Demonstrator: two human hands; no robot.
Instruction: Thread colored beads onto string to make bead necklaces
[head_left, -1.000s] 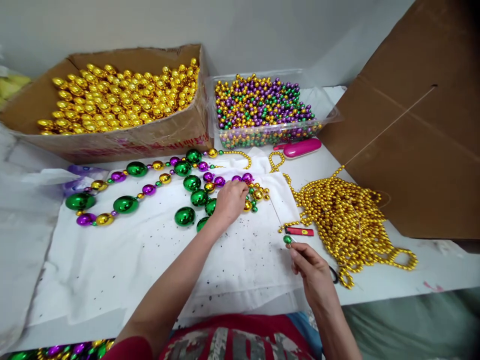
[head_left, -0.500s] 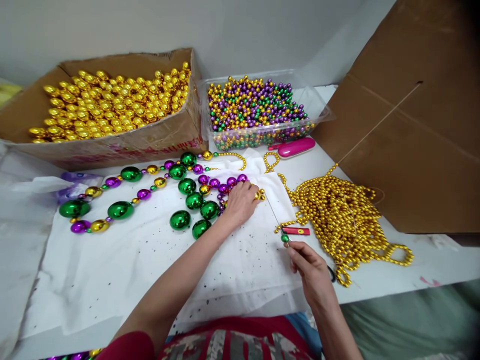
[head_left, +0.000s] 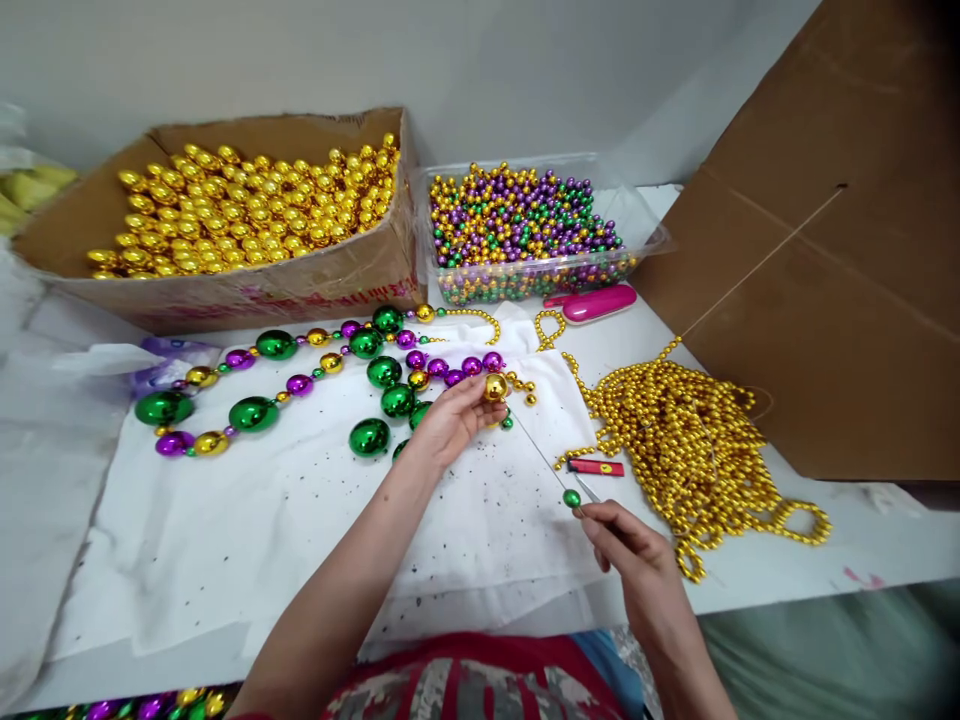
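Note:
My left hand [head_left: 457, 415] pinches a shiny gold bead [head_left: 495, 387] between thumb and fingers, just above the white cloth. Lower right, my right hand [head_left: 626, 535] is closed on the end of a thin straight wire [head_left: 541, 448], too fine to tell from a needle. A small green bead [head_left: 571, 498] sits on that wire by my right fingertips. The wire's far end reaches close to the gold bead; whether it enters the bead I cannot tell. Several large green beads [head_left: 369, 437] and purple beads [head_left: 471, 367] lie around my left hand, which partly hides some.
A cardboard box [head_left: 300, 295] of gold beads and a clear tub [head_left: 540, 275] of small mixed beads stand behind. A strung bead garland [head_left: 253, 414] lies left. To the right are a heap of gold bead chain [head_left: 690, 440], a red lighter [head_left: 600, 467], a pink case [head_left: 600, 303] and a large carton [head_left: 795, 330].
My left hand has lifted off the bead pile and turned, now showing a gold bead in its fingers. My right hand, with wire and green bead, has dropped slightly. The view has shifted a little.

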